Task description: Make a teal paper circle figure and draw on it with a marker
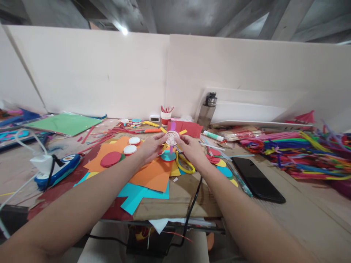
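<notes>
Between my two hands is a small round white disc (172, 138) with pinkish lines on its face; purple and yellow strips stick out around it. My left hand (153, 145) pinches its left edge, and my right hand (189, 147) grips the right edge. Just below it lies a blue disc (168, 156) with a red rim. Yellow-handled scissors (185, 165) rest under my right hand, their blades hidden. Near my left forearm are two white discs with red rims (129, 149) and a red paper circle (110, 159). Orange paper (153, 177) and blue paper (133, 202) spread beneath.
A black phone (257, 179) and a pile of coloured pipe cleaners (296, 151) lie to the right. A glue stick (213, 136), a bottle (206, 113) and a cup of red sticks (166, 117) stand or lie behind. A power strip (59, 171) with cables is at left.
</notes>
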The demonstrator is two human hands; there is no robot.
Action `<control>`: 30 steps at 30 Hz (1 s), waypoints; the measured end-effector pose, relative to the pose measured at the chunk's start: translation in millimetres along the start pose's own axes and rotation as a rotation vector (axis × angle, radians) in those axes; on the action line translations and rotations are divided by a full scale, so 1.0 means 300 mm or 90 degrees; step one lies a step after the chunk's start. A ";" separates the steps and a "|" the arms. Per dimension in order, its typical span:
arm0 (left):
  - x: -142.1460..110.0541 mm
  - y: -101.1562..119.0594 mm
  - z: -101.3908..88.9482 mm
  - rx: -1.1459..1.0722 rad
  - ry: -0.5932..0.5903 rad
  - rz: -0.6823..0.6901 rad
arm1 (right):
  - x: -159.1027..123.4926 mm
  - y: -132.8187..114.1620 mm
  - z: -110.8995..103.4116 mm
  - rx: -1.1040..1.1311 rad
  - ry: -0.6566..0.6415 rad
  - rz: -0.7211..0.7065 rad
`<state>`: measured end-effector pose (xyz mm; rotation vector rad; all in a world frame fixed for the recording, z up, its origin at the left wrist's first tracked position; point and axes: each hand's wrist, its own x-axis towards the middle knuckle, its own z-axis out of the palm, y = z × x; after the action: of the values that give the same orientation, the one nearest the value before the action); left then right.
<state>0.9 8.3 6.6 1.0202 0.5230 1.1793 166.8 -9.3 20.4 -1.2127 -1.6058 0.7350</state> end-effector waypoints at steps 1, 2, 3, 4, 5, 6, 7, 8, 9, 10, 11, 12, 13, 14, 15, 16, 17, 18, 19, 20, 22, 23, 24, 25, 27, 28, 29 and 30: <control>0.000 -0.003 0.000 0.011 -0.011 -0.003 | 0.002 0.005 0.001 0.015 -0.010 0.015; 0.000 -0.005 -0.001 0.020 -0.014 -0.009 | 0.003 0.011 0.001 0.029 -0.017 0.028; 0.000 -0.007 -0.002 0.025 -0.010 -0.018 | 0.005 0.015 0.001 0.043 -0.022 0.035; 0.001 -0.007 -0.004 0.026 -0.001 -0.029 | 0.006 0.019 0.001 0.057 -0.024 0.039; 0.002 -0.007 -0.005 0.023 0.010 -0.038 | 0.007 0.022 0.001 0.068 -0.025 0.040; 0.004 -0.006 -0.005 0.019 0.022 -0.045 | 0.008 0.023 0.001 0.076 -0.025 0.040; 0.004 -0.004 -0.005 0.014 0.032 -0.051 | 0.008 0.024 0.001 0.079 -0.023 0.041; 0.004 -0.001 -0.004 0.010 0.040 -0.055 | 0.008 0.023 0.001 0.078 -0.019 0.043; 0.004 0.003 -0.001 0.007 0.045 -0.057 | 0.007 0.022 0.001 0.076 -0.017 0.045; 0.003 0.006 0.001 0.008 0.048 -0.057 | 0.007 0.020 0.001 0.077 -0.018 0.047; 0.001 0.010 0.004 0.012 0.049 -0.056 | 0.005 0.017 0.001 0.075 -0.020 0.047; -0.001 0.012 0.005 0.018 0.048 -0.055 | 0.004 0.014 0.001 0.069 -0.020 0.047; -0.003 0.014 0.006 0.025 0.046 -0.053 | 0.003 0.012 0.001 0.058 -0.016 0.048; -0.004 0.015 0.004 0.031 0.042 -0.053 | 0.003 0.009 0.000 0.043 -0.007 0.048; -0.004 0.015 0.001 0.037 0.041 -0.050 | 0.002 0.007 -0.001 0.023 0.008 0.048; -0.004 0.014 -0.003 0.040 0.046 -0.044 | 0.003 0.006 -0.002 -0.001 0.033 0.047; -0.002 0.013 -0.009 0.042 0.054 -0.037 | 0.004 0.007 -0.004 -0.028 0.067 0.040; 0.000 0.011 -0.016 0.044 0.066 -0.033 | 0.006 0.008 -0.006 -0.052 0.107 0.029; 0.002 0.011 -0.023 0.045 0.081 -0.030 | 0.008 0.011 -0.008 -0.073 0.147 0.013; 0.005 0.011 -0.029 0.045 0.097 -0.029 | 0.010 0.014 -0.010 -0.088 0.183 -0.002; 0.011 0.013 -0.038 0.038 0.127 -0.025 | 0.015 0.023 -0.013 -0.088 0.223 -0.023; 0.014 0.015 -0.041 0.031 0.145 -0.020 | 0.017 0.027 -0.014 -0.081 0.226 -0.027; 0.017 0.017 -0.043 0.023 0.164 -0.012 | 0.018 0.030 -0.014 -0.076 0.226 -0.027; 0.020 0.019 -0.045 0.017 0.181 -0.006 | 0.019 0.033 -0.014 -0.076 0.224 -0.026; 0.027 0.022 -0.050 0.010 0.205 0.001 | 0.020 0.035 -0.013 -0.083 0.217 -0.024; 0.030 0.022 -0.052 0.008 0.209 0.003 | 0.020 0.035 -0.013 -0.087 0.213 -0.024; 0.032 0.022 -0.054 0.008 0.207 0.006 | 0.019 0.034 -0.013 -0.092 0.211 -0.024; 0.033 0.021 -0.055 0.009 0.202 0.006 | 0.018 0.032 -0.013 -0.095 0.209 -0.025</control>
<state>-12.2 23.8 5.7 0.8510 0.7765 1.3573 173.7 -1.4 15.2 -1.3276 -1.4247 0.3722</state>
